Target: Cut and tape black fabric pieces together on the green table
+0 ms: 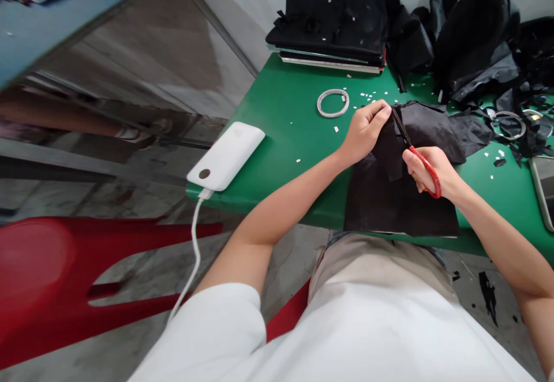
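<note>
My right hand (433, 168) grips red-handled scissors (427, 169) by their loops, and the dark blades point up and left toward my left hand. Pinched in the fingers of my left hand (366, 131) is the edge of a black fabric piece (392, 160). The blade tips meet the fabric right beside those fingers; whether they are parted I cannot make out. Beneath both hands a flat black sheet (398, 209) lies at the table's front edge. More crumpled black fabric (433, 128) rests just beyond the scissors.
On the green table (277, 105) lie a white power bank (227, 156) with a cable, a tape roll (333, 103) and small white scraps. Folded black fabric (337, 24) is stacked at the back. A black heap (476, 36) and a phone (543, 188) occupy the right. A red chair (38, 278) stands left.
</note>
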The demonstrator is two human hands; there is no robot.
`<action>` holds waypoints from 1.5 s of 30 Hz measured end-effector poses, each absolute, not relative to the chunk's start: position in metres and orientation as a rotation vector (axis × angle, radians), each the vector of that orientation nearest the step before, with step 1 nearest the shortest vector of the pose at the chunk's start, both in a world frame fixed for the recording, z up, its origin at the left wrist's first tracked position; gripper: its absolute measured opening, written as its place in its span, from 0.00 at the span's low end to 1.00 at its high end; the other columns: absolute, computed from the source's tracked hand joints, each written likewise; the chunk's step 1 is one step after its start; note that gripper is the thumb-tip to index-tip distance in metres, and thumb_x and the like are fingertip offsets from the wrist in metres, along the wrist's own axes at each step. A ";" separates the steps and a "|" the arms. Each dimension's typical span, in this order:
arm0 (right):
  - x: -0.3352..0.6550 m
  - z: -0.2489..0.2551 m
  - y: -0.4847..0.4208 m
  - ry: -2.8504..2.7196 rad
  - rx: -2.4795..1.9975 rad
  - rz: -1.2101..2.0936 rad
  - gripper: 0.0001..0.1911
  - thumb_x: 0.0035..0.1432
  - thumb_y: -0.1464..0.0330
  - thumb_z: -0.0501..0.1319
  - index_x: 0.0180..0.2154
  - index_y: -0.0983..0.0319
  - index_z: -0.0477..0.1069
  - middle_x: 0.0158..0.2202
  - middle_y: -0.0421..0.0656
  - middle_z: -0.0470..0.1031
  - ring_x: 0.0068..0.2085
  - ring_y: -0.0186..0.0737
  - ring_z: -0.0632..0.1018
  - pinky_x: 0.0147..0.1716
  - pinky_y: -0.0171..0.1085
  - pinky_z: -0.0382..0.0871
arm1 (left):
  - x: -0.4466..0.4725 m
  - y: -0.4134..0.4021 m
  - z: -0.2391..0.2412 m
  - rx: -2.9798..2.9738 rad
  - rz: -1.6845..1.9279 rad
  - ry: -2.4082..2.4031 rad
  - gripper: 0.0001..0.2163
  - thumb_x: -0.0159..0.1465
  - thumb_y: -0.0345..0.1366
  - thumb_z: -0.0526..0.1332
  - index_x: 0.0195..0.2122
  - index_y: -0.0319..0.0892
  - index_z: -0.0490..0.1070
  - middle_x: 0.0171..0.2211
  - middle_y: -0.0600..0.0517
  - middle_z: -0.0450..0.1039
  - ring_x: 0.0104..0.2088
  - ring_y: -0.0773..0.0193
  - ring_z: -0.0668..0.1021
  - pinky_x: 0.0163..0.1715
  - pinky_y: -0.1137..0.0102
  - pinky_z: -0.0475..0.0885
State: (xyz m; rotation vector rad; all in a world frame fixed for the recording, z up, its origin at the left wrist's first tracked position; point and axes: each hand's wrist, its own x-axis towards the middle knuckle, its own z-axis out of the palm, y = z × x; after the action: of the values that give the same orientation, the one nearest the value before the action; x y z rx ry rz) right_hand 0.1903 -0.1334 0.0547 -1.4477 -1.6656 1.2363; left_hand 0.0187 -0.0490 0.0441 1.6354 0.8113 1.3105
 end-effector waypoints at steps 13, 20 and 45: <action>0.189 0.058 -0.134 -1.641 -1.254 1.386 0.36 0.51 0.32 0.53 0.26 0.60 0.61 0.22 0.37 0.61 0.22 0.32 0.67 0.22 0.34 0.67 | 0.017 -0.053 0.048 1.819 1.345 0.754 0.26 0.66 0.59 0.55 0.23 0.41 0.64 0.21 0.56 0.58 0.25 0.69 0.62 0.27 0.70 0.60; 0.189 0.057 -0.133 -1.661 -1.246 1.378 0.36 0.52 0.32 0.51 0.27 0.60 0.63 0.22 0.38 0.62 0.23 0.34 0.67 0.23 0.35 0.64 | 0.018 -0.054 0.044 1.856 1.324 0.743 0.22 0.68 0.54 0.54 0.24 0.41 0.65 0.22 0.55 0.61 0.25 0.68 0.63 0.29 0.70 0.62; 0.187 0.068 -0.133 -1.604 -1.424 1.313 0.37 0.47 0.33 0.58 0.20 0.61 0.63 0.14 0.33 0.58 0.11 0.28 0.64 0.11 0.30 0.56 | 0.016 -0.052 0.046 1.875 1.304 0.709 0.21 0.69 0.51 0.54 0.25 0.41 0.66 0.23 0.55 0.65 0.27 0.68 0.67 0.30 0.70 0.63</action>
State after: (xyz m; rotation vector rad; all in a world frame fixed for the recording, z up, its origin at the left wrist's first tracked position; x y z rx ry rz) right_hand 0.1867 -0.1334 0.0676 -1.4236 -1.6043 1.3130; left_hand 0.0160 -0.0522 0.0465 1.8751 0.7088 1.3043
